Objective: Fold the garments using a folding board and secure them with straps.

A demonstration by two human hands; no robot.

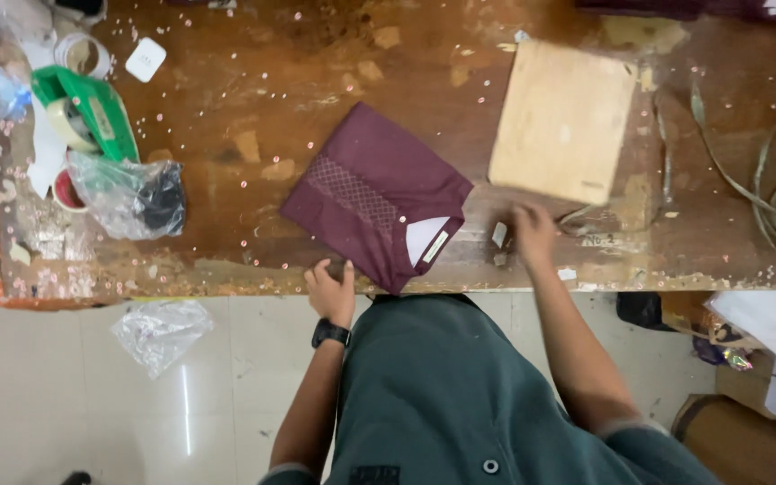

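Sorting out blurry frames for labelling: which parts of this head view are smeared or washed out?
Head view: the right hand is motion-blurred over the worn brown wooden table; the folded maroon shirt and the left hand look sharper; a bright glare streak marks the pale floor tiles.

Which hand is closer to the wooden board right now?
Right. The right hand is just below the wooden board; the left hand rests at the table's near edge, beside the folded maroon shirt.
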